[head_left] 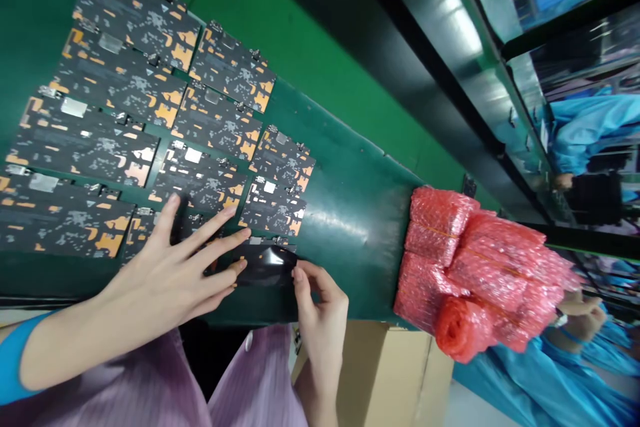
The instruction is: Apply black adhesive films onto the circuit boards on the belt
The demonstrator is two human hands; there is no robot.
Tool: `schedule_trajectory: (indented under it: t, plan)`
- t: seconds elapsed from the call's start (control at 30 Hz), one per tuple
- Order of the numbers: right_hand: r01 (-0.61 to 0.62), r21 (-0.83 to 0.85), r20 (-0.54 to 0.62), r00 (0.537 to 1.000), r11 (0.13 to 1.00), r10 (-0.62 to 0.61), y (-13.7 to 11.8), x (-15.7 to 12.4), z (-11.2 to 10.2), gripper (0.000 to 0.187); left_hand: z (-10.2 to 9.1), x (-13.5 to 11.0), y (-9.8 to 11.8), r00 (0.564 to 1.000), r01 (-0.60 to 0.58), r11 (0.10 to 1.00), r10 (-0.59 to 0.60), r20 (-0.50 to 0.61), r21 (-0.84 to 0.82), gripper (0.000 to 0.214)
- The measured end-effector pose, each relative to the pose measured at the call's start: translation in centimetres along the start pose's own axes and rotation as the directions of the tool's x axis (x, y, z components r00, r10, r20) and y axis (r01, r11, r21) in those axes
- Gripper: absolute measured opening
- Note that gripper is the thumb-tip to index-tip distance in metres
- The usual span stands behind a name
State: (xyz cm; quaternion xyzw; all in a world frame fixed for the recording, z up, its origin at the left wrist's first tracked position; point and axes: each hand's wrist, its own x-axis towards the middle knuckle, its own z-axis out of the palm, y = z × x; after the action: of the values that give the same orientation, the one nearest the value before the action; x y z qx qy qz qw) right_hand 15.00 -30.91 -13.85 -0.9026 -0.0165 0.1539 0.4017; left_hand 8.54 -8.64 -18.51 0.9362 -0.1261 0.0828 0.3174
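Observation:
Circuit boards (100, 147), black with orange patches, lie in rows on the green mat. Over the board nearest me on the right end lies a glossy black film (265, 267), its surface bent and shining. My right hand (323, 303) pinches the right corner of this film between thumb and forefinger. My left hand (185, 263) is spread open, palm down, across the boards. Its thumb rests by the edge of a middle board (200, 177), while the other fingertips reach toward the film's left edge. Part of a board (137, 233) is hidden beneath the left hand.
Bundles wrapped in red bubble wrap (480, 267) stand at the right end of the green mat (350, 213). A cardboard box (385, 373) is below the table edge. Co-workers in blue sleeves (545, 380) are at the right, one hand (583, 313) beside the bundles.

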Motion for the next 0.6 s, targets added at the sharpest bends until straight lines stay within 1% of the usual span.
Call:
schedule_trajectory:
  t: [0.17,0.2,0.23,0.27,0.3,0.33,0.37,0.4,0.43,0.47,0.5,0.53,0.57,0.6]
  plan:
    - [-0.053,0.012,0.025,0.998,0.999,0.052,0.4,-0.3,-0.1,0.035,0.0,0.0,0.0,1.0,-0.003,1.0,0.003,-0.019,-0.01,0.036]
    - [-0.07,0.009,0.004,0.998,0.997,0.07,0.7,-0.4,-0.5,0.039,0.0,0.1,0.0,1.0,0.003,1.0,-0.004,-0.025,-0.018,0.035]
    - [-0.091,0.001,-0.052,0.994,0.996,0.091,1.1,-0.5,-0.9,0.046,0.0,0.1,0.1,0.999,0.011,1.0,-0.012,-0.031,-0.027,0.034]
    - [-0.118,-0.011,-0.135,0.984,0.993,0.115,1.5,-0.7,-1.4,0.055,-0.1,0.1,0.1,0.999,0.018,0.999,-0.019,-0.036,-0.033,0.033]
    - [-0.139,-0.024,-0.243,0.961,0.99,0.129,1.9,-0.9,-1.9,0.061,-0.1,0.2,0.2,0.999,0.019,0.999,-0.02,-0.047,-0.038,0.032]
    - [-0.145,-0.042,-0.348,0.93,0.989,0.121,2.2,-1.2,-2.4,0.062,-0.1,0.2,0.1,0.999,0.008,0.999,-0.009,-0.05,-0.035,0.031]
    - [-0.123,-0.072,-0.423,0.902,0.99,0.081,2.4,-1.5,-2.6,0.057,0.0,0.2,0.1,0.999,-0.01,1.0,0.009,-0.046,-0.023,0.03]
    - [-0.067,-0.118,-0.45,0.893,0.991,0.007,2.5,-1.9,-2.6,0.05,0.1,0.2,-0.1,0.999,-0.03,0.999,0.029,-0.045,-0.012,0.031]
    - [0.026,-0.184,-0.417,0.903,0.983,-0.102,2.5,-2.2,-2.3,0.045,0.2,0.2,-0.2,0.998,-0.043,0.999,0.042,-0.05,-0.005,0.032]
    - [0.156,-0.257,-0.321,0.917,0.954,-0.237,2.4,-2.5,-1.7,0.044,0.3,0.2,-0.4,0.998,-0.046,0.999,0.046,-0.051,-0.001,0.033]
    - [0.31,-0.319,-0.17,0.911,0.896,-0.376,2.3,-2.7,-0.8,0.049,0.4,0.2,-0.6,0.998,-0.043,0.999,0.043,-0.051,0.005,0.033]
    - [0.461,-0.352,0.016,0.873,0.815,-0.487,2.2,-2.9,0.2,0.057,0.4,0.1,-0.7,0.998,-0.039,0.999,0.04,-0.051,0.016,0.032]
    - [0.592,-0.355,0.184,0.803,0.723,-0.567,2.1,-3.2,1.4,0.068,0.3,0.0,-0.6,0.998,-0.033,0.999,0.035,-0.05,0.035,0.028]
    - [0.68,-0.348,0.302,0.733,0.646,-0.609,2.0,-3.4,2.5,0.08,0.2,-0.1,-0.4,0.998,-0.042,0.997,0.044,-0.035,0.067,0.024]
